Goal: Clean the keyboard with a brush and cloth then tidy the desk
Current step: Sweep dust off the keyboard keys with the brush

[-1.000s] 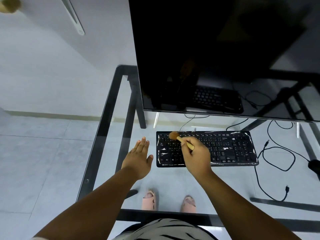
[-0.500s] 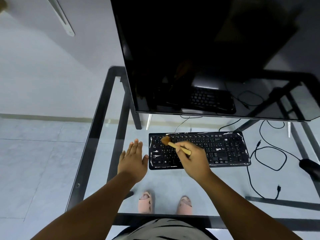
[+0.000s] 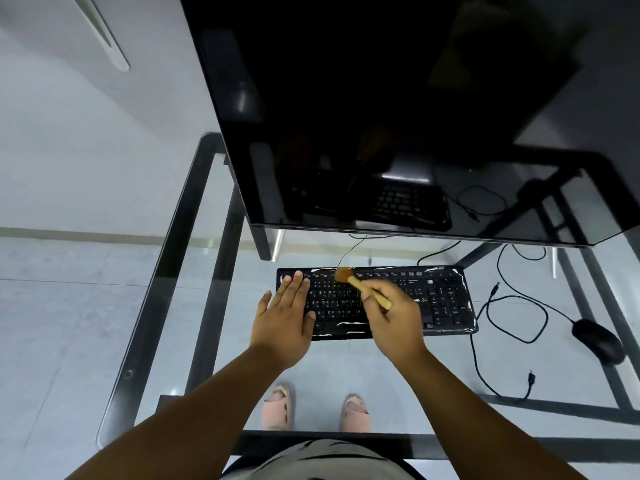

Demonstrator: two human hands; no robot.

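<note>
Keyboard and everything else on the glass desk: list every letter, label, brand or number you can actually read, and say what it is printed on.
"W E R T": key legends on the keyboard, upper letter row, faint.
"S D F G": key legends on the row below, beside the left hand, faint.
All other key legends, and a small white mark right of the right hand: too small and blurred to read.
Brush, mouse, monitor: no readable text.

Bare glass desk (image 3: 180, 306) left of keyboard (image 3: 440, 299); cables (image 3: 512, 306) and mouse (image 3: 597, 341) crowding its right
</note>
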